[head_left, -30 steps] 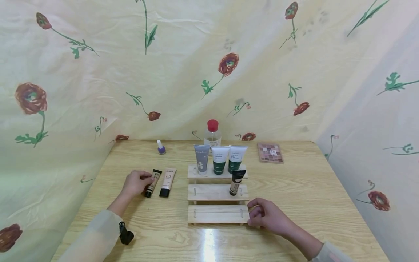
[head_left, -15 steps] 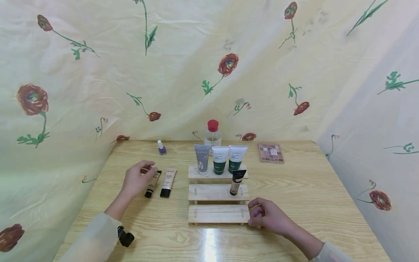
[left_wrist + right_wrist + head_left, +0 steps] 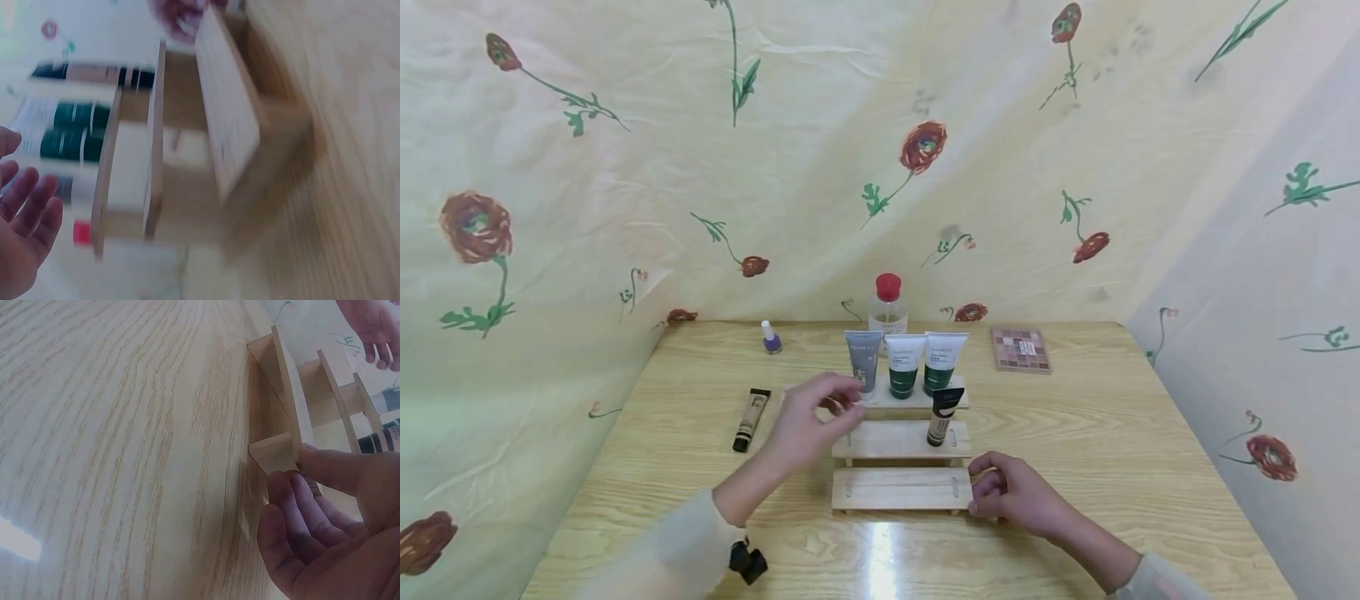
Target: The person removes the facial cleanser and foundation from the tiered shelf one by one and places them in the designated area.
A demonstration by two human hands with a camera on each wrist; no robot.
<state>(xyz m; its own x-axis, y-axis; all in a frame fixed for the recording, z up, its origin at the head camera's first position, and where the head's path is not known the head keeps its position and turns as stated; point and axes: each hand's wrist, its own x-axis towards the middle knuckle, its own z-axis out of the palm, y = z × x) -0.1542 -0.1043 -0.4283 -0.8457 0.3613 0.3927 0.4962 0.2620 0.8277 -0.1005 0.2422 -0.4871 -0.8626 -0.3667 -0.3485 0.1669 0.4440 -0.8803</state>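
While the right hand sits at the right end of the wooden rack, lower centre of the head view, its grip is narrow. In the right wrist view the thumb lies against the rack's end piece, and the fingers of that hand curl in just below it.

The left hand is raised off the counter, just left of the rack's middle step, with fingers loosely bent. Cannot tell whether this grip holds anything. The left wrist view is blurred and shows only relaxed fingers of that hand beside the rack.

- Rack: three steps, centre of the counter. The lowest step is bare.
- Middle step: a black-capped tube stands at its right end.
- Top step: a grey tube and two white-and-green tubes stand side by side.
- Behind the rack: a clear bottle with a red cap.
- Left of the rack, flat on the counter: a small beige tube, apart from the left hand.
- Far left, at the back: a purple nail polish.
- Right of the top step, at the back: an eyeshadow palette.
- A flowered cloth hangs behind and at both sides.
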